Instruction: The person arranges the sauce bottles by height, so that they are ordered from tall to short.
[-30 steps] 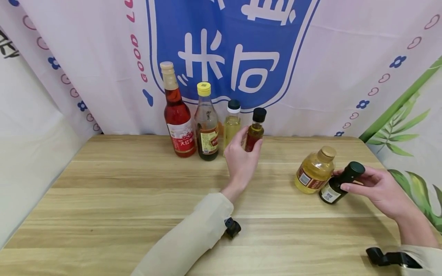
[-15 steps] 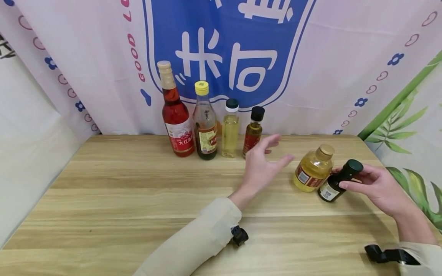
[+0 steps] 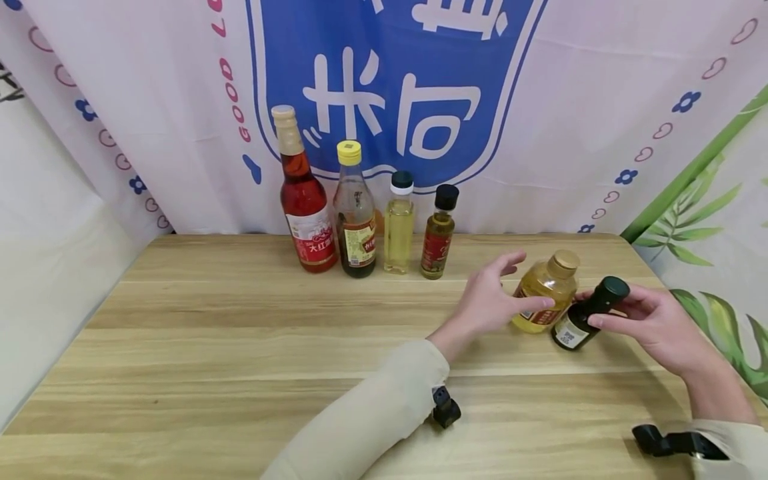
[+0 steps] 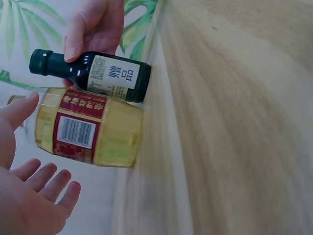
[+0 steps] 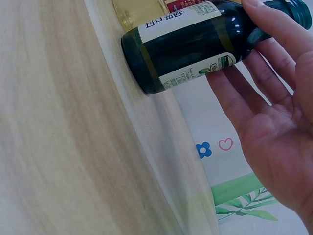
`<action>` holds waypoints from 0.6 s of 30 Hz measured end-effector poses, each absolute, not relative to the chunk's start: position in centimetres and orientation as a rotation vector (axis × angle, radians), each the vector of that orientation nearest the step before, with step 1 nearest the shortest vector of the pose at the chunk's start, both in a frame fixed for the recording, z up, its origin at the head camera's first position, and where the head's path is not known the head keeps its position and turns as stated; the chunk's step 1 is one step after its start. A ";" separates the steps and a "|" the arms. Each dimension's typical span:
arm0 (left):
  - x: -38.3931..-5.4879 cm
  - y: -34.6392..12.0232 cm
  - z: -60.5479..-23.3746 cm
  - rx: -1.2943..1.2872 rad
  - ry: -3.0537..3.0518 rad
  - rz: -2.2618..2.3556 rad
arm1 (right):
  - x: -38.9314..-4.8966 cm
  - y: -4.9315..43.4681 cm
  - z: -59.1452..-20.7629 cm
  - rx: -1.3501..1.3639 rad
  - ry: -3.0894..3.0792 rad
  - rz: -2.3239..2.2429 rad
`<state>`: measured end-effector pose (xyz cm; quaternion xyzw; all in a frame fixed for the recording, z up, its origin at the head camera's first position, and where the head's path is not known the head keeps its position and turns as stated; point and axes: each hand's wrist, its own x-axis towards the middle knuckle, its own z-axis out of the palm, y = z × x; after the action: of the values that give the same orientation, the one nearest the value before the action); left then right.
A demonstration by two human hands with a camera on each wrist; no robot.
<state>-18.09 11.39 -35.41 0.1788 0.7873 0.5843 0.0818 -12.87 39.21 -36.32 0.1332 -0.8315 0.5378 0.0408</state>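
Note:
My left hand (image 3: 489, 297) is beside a squat cooking oil bottle (image 3: 555, 283) with a gold cap, its fingers spread and the thumb overlapping the bottle's front. In the left wrist view the thumb lies at the shoulder of that yellow oil bottle (image 4: 120, 132), and the other fingers are apart from it. With thumb and fingers, my right hand (image 3: 666, 327) holds a dark green olive oil bottle (image 3: 570, 333) around its upper part. In the right wrist view this green bottle (image 5: 190, 49) leans slightly, its base at the table, close against the yellow one.
Along the table's back stand a tall red bottle (image 3: 306, 200), a yellow-capped dark sauce bottle (image 3: 355, 233), a slim pale-oil bottle (image 3: 399, 230) and a small black-capped bottle (image 3: 438, 240). Behind them hangs a printed curtain (image 3: 540, 147). The wooden table (image 3: 210, 373) extends toward the front.
My left hand has let go of the small black-capped bottle, now standing in the row, and moved right to the yellow oil bottle. My right hand has stayed on the green bottle.

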 end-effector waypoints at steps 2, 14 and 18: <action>-18.2 11.7 -35.7 0.541 2.348 1.735 | -12.9 39.2 -36.3 0.407 -2.548 1.642; -17.9 13.1 -36.0 0.562 2.405 1.674 | -12.8 39.3 -36.4 0.393 -2.558 1.636; -17.7 13.3 -36.1 0.598 2.474 1.617 | -12.9 39.3 -36.4 0.402 -2.547 1.651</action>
<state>-17.73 13.31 -36.09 0.1978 0.8188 0.5352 0.0628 -12.86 39.25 -36.36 0.1313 -0.8312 0.5388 0.0396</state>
